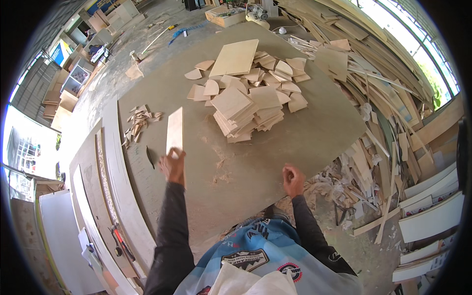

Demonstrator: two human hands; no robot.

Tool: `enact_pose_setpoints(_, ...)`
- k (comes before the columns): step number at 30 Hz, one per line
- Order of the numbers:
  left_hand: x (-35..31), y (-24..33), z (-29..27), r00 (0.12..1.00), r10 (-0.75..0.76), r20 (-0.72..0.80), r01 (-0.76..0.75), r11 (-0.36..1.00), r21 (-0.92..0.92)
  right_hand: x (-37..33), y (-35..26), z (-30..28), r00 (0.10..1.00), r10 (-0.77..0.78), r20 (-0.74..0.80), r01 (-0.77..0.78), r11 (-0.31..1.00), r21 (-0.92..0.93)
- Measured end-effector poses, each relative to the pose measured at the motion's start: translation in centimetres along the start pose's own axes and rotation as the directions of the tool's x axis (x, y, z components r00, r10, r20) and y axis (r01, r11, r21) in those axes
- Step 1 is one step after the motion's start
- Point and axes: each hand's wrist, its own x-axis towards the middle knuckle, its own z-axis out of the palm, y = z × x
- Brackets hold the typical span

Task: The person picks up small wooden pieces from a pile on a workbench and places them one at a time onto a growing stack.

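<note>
Left hand (173, 164): fingers (178, 154) clenched on the near end of a narrow plywood strip (175, 130), which lies flat on the tabletop (319, 128) and runs away from the person. Right hand (293, 180): fingers curled into a loose fist, holding nothing visible, resting at the near right edge of the tabletop.

Just left of the strip: one small dark sliver (149, 156), kind not discernible. Further left: a scatter of small offcuts (139, 122), too many and too small to count.

Beyond the strip, mid-table: heap of cut plywood pieces (255, 96), some squared and stacked, some quarter-round; several dozen, exact count not possible. One larger rectangular panel (235, 57) lies on top at the far side.

Count: two hands, one strip in hand, one panel, one heap, one scatter.

Risks, as judged:
- Strip held by one end only; its far end could swing and sweep the offcuts off the left edge.
- Raw sawn edges; bare fingers likely to take splinters.
- Stacked pieces lean unevenly; a knock to the tabletop could slide them.
- Sawdust on the tabletop may let the strip skid.
</note>
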Motion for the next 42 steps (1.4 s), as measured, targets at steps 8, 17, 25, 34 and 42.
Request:
enact_pose_setpoints(8, -18.0, -5.2, 8.0, 0.966, -0.135, -0.220, 0.120, 0.990, -0.077, 22.4, -2.2, -1.8, 0.861, -0.456, 0.225, 0.483, 0.871, -0.082)
enact_pose_setpoints(17, -27.8, -13.1, 8.3, 0.801, -0.439, -0.407, 0.402, 0.898, -0.178, 36.5, -7.7, 3.6, 0.501, -0.298, 0.813, 0.642, 0.757, -0.118)
enact_pose_setpoints(25, -29.2, -19.2, 7.4, 0.604, -0.642, -0.473, 0.628, 0.749, -0.214, 34.2, -7.7, 0.3, 0.709, -0.432, 0.557, 0.633, 0.739, -0.232)
enact_pose_setpoints(34, -24.3, -23.5, 6.8, 0.628, -0.600, -0.496, 0.643, 0.759, -0.105, 14.4, -8.0, -1.5, 0.938, -0.320, 0.132, 0.219, 0.845, 0.489)
enact_pose_setpoints(42, -21.7, -24.5, 8.3, 0.608, -0.671, -0.423, 0.715, 0.695, -0.076, -0.1, -16.3, 12.8, 0.620, -0.225, 0.751, 0.042, 0.966, 0.255)
